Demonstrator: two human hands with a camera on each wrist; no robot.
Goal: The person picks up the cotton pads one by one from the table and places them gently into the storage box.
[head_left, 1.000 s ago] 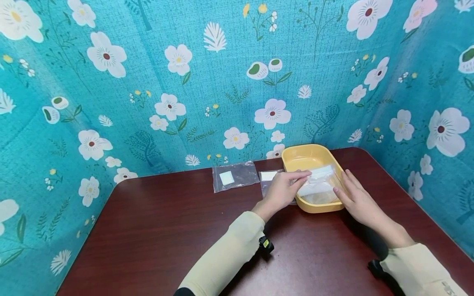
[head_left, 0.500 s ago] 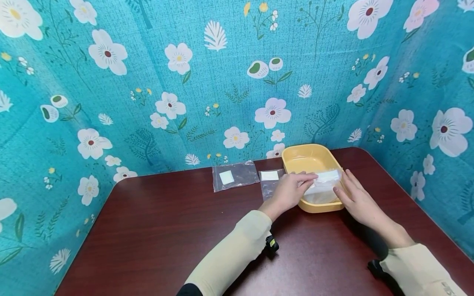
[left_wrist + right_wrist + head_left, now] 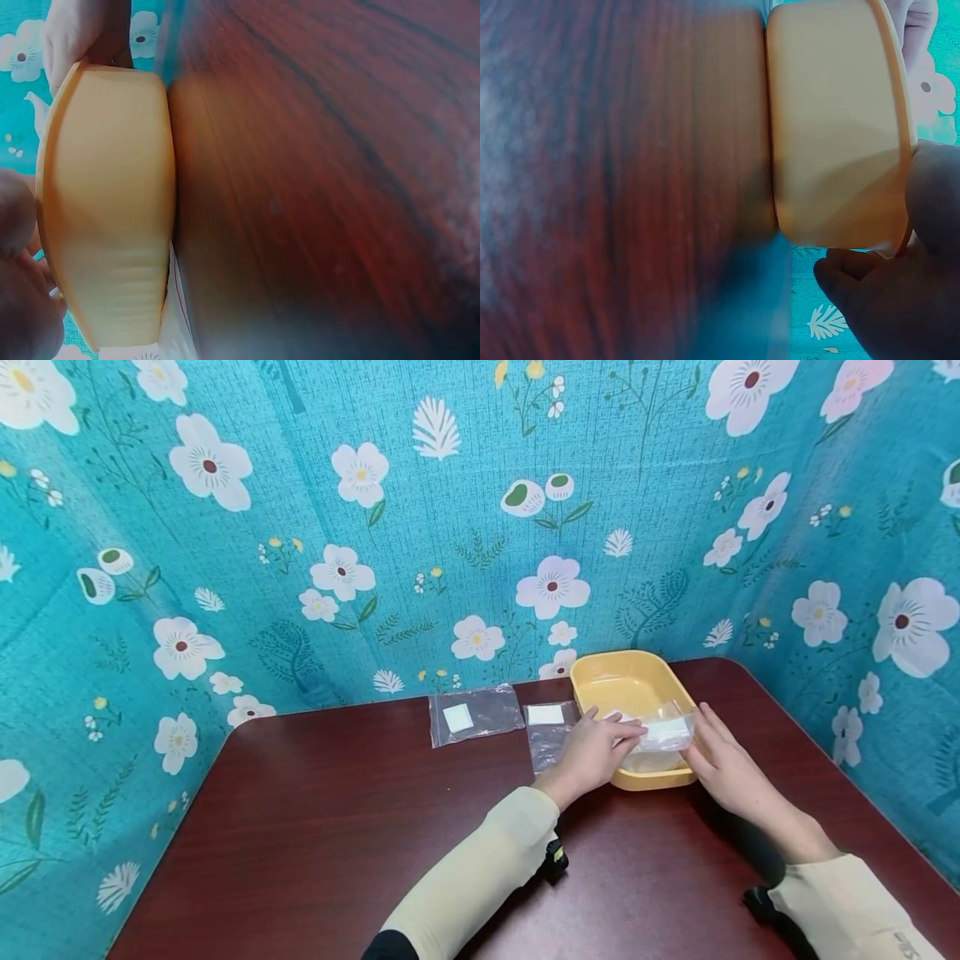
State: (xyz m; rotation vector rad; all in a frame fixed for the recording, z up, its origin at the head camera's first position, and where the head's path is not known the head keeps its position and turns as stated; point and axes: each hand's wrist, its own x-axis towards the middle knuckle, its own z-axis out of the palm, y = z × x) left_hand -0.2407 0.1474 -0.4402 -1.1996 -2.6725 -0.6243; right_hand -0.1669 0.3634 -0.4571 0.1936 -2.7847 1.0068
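A yellow plastic basin (image 3: 628, 667) stands on the table at the right in the head view. My left hand (image 3: 596, 750) reaches over its left rim and pinches a clear plastic bag (image 3: 666, 733) with a whitish band. That bag's far edge is lifted and lies close to my right hand. Along the right side of the basin, my right hand (image 3: 726, 758) grips the rim, thumb over the edge and fingers outside. Both wrist views mostly show the basin's outer wall (image 3: 112, 195); the bag's pinched part is hidden there.
Two flat clear bags lie left of the basin: one zip bag (image 3: 495, 714) with a white square inside, and another bag (image 3: 546, 739) with a white label, partly behind my left hand. A patterned teal curtain (image 3: 450, 527) borders the dark wooden table (image 3: 337, 827).
My left hand has moved a little to the right, and the pinched bag's edge has shifted right toward my right hand. The right hand and basin have stayed put.
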